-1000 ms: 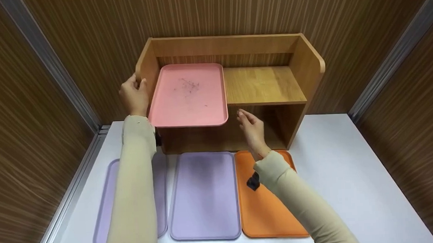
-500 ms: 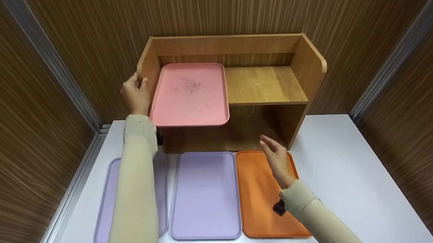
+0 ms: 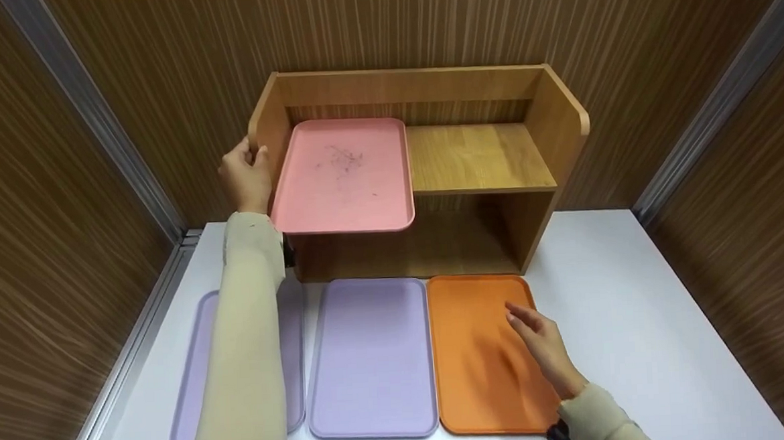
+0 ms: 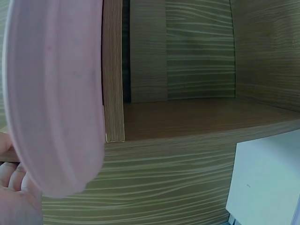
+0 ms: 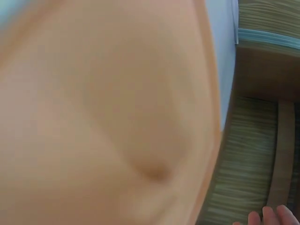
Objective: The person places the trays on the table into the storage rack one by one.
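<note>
A small wooden shelf (image 3: 476,155) with raised side panels stands at the back of the table. My left hand (image 3: 245,177) grips the front edge of its left panel, thumb and fingers on either side; part of that hand (image 4: 18,199) shows in the left wrist view. A pink tray (image 3: 343,189) with dark marks lies on the upper board and juts out over its front. Above the orange tray (image 3: 468,337) hovers my right hand (image 3: 539,346), fingers loosely extended and holding nothing. In the right wrist view only a few fingertips (image 5: 269,215) appear.
Two lilac trays lie on the white table (image 3: 639,328): one in the middle (image 3: 372,362), another to the left (image 3: 293,359), partly covered by my left sleeve (image 3: 244,335). Wood-patterned walls enclose the table at the back and both sides.
My right hand has drawn back from the shelf's lower opening, down and to the right, over the orange tray. The left hand and the pink tray have stayed in place.
</note>
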A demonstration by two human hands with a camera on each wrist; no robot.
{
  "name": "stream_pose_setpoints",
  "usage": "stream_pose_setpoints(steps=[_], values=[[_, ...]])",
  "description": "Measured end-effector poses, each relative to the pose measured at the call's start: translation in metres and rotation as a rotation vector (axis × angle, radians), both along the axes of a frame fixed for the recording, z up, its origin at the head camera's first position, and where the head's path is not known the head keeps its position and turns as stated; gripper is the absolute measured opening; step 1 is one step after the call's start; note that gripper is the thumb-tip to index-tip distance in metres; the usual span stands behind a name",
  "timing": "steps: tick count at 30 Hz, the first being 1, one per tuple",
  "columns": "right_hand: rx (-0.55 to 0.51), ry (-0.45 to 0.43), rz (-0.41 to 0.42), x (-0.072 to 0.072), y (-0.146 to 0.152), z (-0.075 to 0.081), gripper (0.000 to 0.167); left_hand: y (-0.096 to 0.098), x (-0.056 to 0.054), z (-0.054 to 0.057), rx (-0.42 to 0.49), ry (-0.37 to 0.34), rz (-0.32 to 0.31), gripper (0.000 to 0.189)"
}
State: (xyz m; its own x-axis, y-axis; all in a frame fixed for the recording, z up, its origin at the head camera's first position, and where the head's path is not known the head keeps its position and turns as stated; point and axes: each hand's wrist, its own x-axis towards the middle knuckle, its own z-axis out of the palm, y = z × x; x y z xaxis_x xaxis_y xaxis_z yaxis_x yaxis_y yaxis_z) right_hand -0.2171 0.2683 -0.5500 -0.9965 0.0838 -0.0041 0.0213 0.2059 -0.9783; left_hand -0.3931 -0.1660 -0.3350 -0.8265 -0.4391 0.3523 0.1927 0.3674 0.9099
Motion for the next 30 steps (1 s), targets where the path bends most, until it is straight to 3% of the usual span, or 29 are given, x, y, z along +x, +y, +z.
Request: stream_pose_setpoints(steps=[11,20,30], values=[[0.009,-0.125,-0.081,0.037,0.027,-0.015,0.049,0.001,-0.003,-0.001,0.002,0.010,0.012,0.028],[0.012,-0.137,-0.205,0.046,0.038,-0.028,0.050,-0.001,-0.001,-0.001,-0.003,0.018,0.021,0.028],[-0.008,-0.209,-0.207,0.047,0.044,-0.040,0.055,-0.001,-0.001,-0.002,0.018,0.030,0.007,0.029]])
